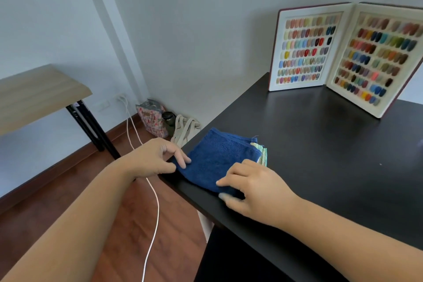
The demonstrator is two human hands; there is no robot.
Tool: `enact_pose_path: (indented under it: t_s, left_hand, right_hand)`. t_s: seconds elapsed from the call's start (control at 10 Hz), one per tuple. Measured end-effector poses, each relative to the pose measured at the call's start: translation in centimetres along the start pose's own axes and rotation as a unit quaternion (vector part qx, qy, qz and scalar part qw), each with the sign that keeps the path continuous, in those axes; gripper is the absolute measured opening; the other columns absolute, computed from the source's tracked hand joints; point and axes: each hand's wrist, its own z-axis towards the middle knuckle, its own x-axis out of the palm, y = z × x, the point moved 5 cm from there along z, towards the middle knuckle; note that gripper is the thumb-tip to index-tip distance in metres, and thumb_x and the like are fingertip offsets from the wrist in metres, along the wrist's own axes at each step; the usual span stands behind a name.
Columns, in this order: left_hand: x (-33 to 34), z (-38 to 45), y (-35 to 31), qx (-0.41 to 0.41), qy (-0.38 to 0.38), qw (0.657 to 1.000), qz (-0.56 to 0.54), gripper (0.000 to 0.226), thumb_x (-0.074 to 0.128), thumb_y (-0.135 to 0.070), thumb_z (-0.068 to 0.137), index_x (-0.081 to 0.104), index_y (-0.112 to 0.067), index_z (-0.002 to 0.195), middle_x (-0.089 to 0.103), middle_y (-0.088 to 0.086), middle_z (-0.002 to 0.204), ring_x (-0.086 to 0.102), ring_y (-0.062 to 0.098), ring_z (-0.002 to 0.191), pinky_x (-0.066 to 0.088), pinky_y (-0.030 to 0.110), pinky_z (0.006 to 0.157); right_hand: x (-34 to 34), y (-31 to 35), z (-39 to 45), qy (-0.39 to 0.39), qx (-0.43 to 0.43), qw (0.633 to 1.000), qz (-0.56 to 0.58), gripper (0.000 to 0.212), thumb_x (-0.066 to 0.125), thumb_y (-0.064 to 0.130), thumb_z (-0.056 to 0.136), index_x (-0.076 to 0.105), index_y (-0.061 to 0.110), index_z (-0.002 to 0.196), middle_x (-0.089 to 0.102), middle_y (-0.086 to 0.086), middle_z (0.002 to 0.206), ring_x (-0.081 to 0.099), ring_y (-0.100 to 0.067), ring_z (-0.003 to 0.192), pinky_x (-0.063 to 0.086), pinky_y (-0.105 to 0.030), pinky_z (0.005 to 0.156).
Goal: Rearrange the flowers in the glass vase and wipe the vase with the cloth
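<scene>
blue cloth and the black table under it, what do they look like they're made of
Blue cloth: looks like cotton terry towelling, going by its fuzzy looped pile and soft folds. Black table: seems a smooth laminate or painted board with a satin finish, since it gives faint reflections and shows no grain; the core cannot be told.

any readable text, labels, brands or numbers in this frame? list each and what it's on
None readable.
Swatch book on the black table: coloured nail tips only, no legible labels.
Floral bag on the floor: printed pattern, too blurred to tell any wording.
Blue cloth under the left hand and right hand: no tag text visible.
</scene>
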Motion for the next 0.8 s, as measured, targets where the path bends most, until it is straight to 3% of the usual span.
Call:
enact_pose_path:
  t_s: [0.1, 0.2, 0.3, 0.4, 0.5, 0.6, 0.7, 0.8]
  left_hand:
    - [0.3, -0.5, -3.1, 0.070, -0.063, 0.992, 0.082, 0.044, 0.053, -0.011, 0.069, 0.074, -0.037, 0.098, 0.065, -0.024, 0.117, 0.052, -0.006, 0.116, 0.034, 0.015, 0.099]
    - [2.7, 0.4, -5.8, 0.124, -0.160, 0.969, 0.144, 0.046, 0.053, -0.020, 0.084, 0.062, -0.029, 0.127, 0.049, -0.014, 0.142, 0.036, 0.005, 0.135, 0.023, 0.026, 0.112]
    - [6.1, 1.9, -6.2, 0.094, -0.151, 0.958, 0.224, 0.048, 0.040, -0.030, 0.101, 0.034, -0.021, 0.148, 0.028, -0.007, 0.157, 0.018, 0.017, 0.146, 0.009, 0.033, 0.118]
    - [7.9, 2.6, -4.4, 0.038, -0.093, 0.957, 0.273, 0.055, 0.026, -0.042, 0.102, 0.013, -0.025, 0.153, 0.007, -0.010, 0.161, 0.002, 0.014, 0.148, 0.000, 0.042, 0.119]
    - [8.6, 2.8, -3.6, 0.024, -0.053, 0.948, 0.314, 0.059, 0.019, -0.048, 0.101, 0.005, -0.026, 0.154, -0.005, -0.010, 0.161, -0.008, 0.013, 0.148, -0.005, 0.044, 0.118]
    - [8.4, 2.9, -3.4, 0.012, -0.034, 0.946, 0.323, 0.059, 0.018, -0.050, 0.100, 0.005, -0.027, 0.154, -0.006, -0.010, 0.161, -0.010, 0.013, 0.147, -0.006, 0.046, 0.117]
    - [7.6, 3.7, -4.9, 0.037, -0.076, 0.949, 0.305, 0.057, 0.023, -0.050, 0.100, 0.014, -0.030, 0.153, 0.002, -0.008, 0.162, -0.003, 0.015, 0.148, -0.002, 0.047, 0.117]
    - [7.6, 5.1, -8.5, 0.111, -0.130, 0.947, 0.270, 0.053, 0.036, -0.047, 0.099, 0.027, -0.033, 0.149, 0.016, -0.008, 0.160, 0.007, 0.018, 0.148, 0.007, 0.049, 0.119]
  right_hand:
    - [-0.4, -1.1, 0.3, -0.032, 0.050, 0.998, 0.011, 0.039, 0.059, 0.044, 0.088, 0.071, 0.016, 0.114, 0.067, -0.003, 0.115, 0.060, -0.023, 0.105, 0.048, -0.036, 0.094]
    - [0.9, -3.5, 0.7, 0.039, 0.170, 0.983, -0.059, 0.058, 0.041, 0.046, 0.098, 0.039, 0.012, 0.145, 0.027, -0.009, 0.156, 0.022, -0.028, 0.143, 0.020, -0.042, 0.117]
    - [2.9, -5.0, 0.1, 0.114, 0.223, 0.964, -0.091, 0.069, 0.025, 0.054, 0.098, 0.009, 0.014, 0.153, -0.001, -0.006, 0.162, -0.003, -0.023, 0.147, 0.005, -0.041, 0.118]
    - [3.8, -5.6, -0.5, 0.135, 0.245, 0.957, -0.082, 0.071, 0.019, 0.058, 0.096, 0.008, 0.017, 0.153, -0.003, -0.004, 0.162, -0.005, -0.020, 0.147, 0.003, -0.042, 0.117]
    - [4.0, -5.8, -0.7, 0.134, 0.247, 0.955, -0.095, 0.072, 0.014, 0.060, 0.095, 0.009, 0.019, 0.153, -0.003, -0.002, 0.162, -0.006, -0.018, 0.147, 0.002, -0.042, 0.117]
    - [3.8, -5.5, -0.6, 0.132, 0.244, 0.957, -0.080, 0.070, 0.016, 0.059, 0.096, 0.009, 0.020, 0.153, -0.004, -0.001, 0.162, -0.008, -0.018, 0.147, -0.001, -0.042, 0.117]
    - [1.9, -5.7, -0.8, 0.076, 0.236, 0.969, 0.000, 0.064, 0.031, 0.049, 0.099, 0.013, 0.020, 0.153, -0.002, 0.005, 0.162, -0.011, -0.013, 0.146, -0.004, -0.042, 0.117]
    - [-2.5, -6.3, -2.0, -0.028, 0.256, 0.962, 0.091, 0.059, 0.044, 0.038, 0.099, 0.021, 0.024, 0.152, 0.007, 0.017, 0.158, -0.006, -0.003, 0.145, 0.000, -0.035, 0.118]
